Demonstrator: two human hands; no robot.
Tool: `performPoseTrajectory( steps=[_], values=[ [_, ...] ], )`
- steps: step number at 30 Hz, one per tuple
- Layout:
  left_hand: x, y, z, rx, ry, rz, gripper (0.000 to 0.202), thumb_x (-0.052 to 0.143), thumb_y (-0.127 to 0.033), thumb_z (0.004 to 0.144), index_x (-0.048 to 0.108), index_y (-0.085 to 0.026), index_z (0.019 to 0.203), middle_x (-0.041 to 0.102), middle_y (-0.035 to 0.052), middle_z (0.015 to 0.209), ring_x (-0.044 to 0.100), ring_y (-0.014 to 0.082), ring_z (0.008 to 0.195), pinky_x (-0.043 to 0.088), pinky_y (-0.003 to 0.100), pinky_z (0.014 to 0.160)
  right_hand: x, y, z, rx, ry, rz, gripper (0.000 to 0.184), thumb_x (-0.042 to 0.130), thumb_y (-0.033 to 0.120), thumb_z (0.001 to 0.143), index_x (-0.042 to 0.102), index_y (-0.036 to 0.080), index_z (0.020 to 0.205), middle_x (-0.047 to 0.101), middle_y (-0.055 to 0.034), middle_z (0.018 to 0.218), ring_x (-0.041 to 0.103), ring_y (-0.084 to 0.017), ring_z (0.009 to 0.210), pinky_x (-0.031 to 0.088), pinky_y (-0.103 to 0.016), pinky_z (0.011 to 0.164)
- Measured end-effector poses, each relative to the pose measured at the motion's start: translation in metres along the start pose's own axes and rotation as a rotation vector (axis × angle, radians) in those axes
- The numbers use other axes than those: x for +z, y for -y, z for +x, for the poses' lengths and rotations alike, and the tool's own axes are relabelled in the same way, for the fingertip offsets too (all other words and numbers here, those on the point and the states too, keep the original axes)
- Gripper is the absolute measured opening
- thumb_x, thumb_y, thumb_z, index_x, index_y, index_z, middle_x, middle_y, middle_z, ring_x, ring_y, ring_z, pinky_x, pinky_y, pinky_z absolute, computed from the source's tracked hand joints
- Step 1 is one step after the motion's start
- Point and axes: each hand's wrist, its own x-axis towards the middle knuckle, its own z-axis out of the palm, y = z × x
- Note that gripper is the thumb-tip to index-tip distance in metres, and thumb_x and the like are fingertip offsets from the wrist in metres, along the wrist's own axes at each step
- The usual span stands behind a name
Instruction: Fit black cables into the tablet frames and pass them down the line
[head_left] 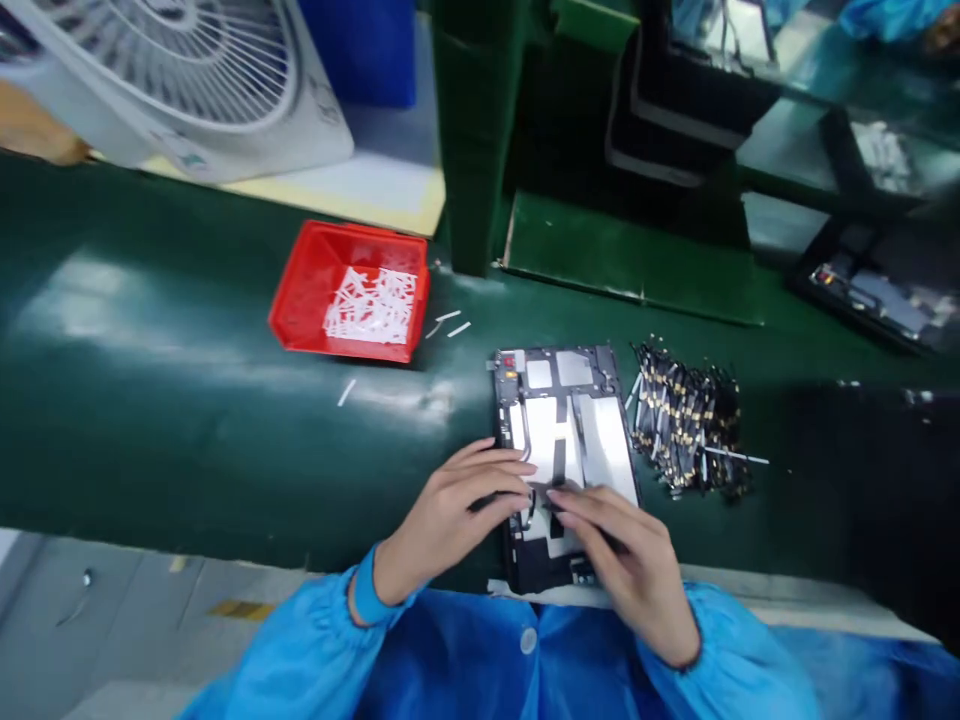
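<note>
An opened tablet (611, 440) lies on the green bench in front of me, its silver plates and black frame facing up. My left hand (469, 495) reaches over its left side, thumb and fingertips drawn together beside a short black cable (532, 512). From the right, my right hand (630, 545) pinches over the middle of the tablet, near a dark strip (559, 460) running lengthwise. What lies between the fingertips of either hand is too small and partly hidden to make out.
Right of the tablet is a pile of short black cables (682, 415) with gold-coloured ends. A red bin (307, 290) holds white strips (375, 305); several loose strips lie nearby. A fan (217, 80) stands behind at left, beside a green post (472, 150). Another opened device (885, 290) is at far right.
</note>
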Motion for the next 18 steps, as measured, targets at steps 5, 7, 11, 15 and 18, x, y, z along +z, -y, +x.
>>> performPoseTrajectory(
  steps=[5,7,11,15,18],
  values=[
    [0.007,0.009,0.006,-0.012,-0.018,-0.027,0.009,0.064,-0.02,0.089,0.07,-0.023,0.096,0.077,0.002,0.099,0.07,0.0187,0.102,0.047,0.038,0.102,0.024,-0.023,-0.02,-0.132,-0.125,-0.061,0.026,0.057,0.002,0.089,0.065,0.019,0.107,0.069,-0.0065,0.099,0.062,-0.018,0.097,0.054,-0.034,0.085],
    [0.009,0.009,0.005,-0.031,-0.02,-0.047,0.009,0.065,-0.02,0.088,0.07,-0.023,0.095,0.077,0.0019,0.098,0.069,0.0192,0.102,0.048,0.038,0.101,0.025,-0.024,-0.019,-0.156,-0.124,-0.136,0.022,0.059,0.003,0.089,0.065,0.018,0.105,0.066,-0.008,0.098,0.059,-0.019,0.097,0.053,-0.034,0.084],
    [0.009,0.01,0.004,-0.051,-0.013,-0.071,0.011,0.065,-0.017,0.088,0.07,-0.023,0.096,0.077,0.0021,0.099,0.069,0.0192,0.104,0.048,0.038,0.101,0.025,-0.024,-0.019,-0.152,-0.068,-0.266,0.018,0.057,0.006,0.091,0.065,0.017,0.104,0.062,-0.0088,0.095,0.056,-0.02,0.1,0.052,-0.034,0.084],
    [0.01,0.014,0.003,-0.047,-0.017,-0.085,0.011,0.065,-0.018,0.088,0.07,-0.023,0.097,0.077,0.0025,0.098,0.069,0.0197,0.104,0.049,0.039,0.1,0.025,-0.023,-0.018,-0.147,-0.03,-0.321,0.018,0.054,0.007,0.093,0.064,0.016,0.104,0.062,-0.008,0.094,0.056,-0.019,0.096,0.052,-0.032,0.083],
    [0.009,0.014,0.003,-0.048,-0.024,-0.081,0.01,0.062,-0.019,0.09,0.07,-0.022,0.095,0.077,0.0027,0.096,0.069,0.0196,0.102,0.05,0.038,0.097,0.024,-0.022,-0.016,-0.188,-0.024,-0.327,0.016,0.054,0.007,0.092,0.064,0.015,0.102,0.063,-0.0074,0.092,0.055,-0.018,0.093,0.052,-0.031,0.083]
  ],
)
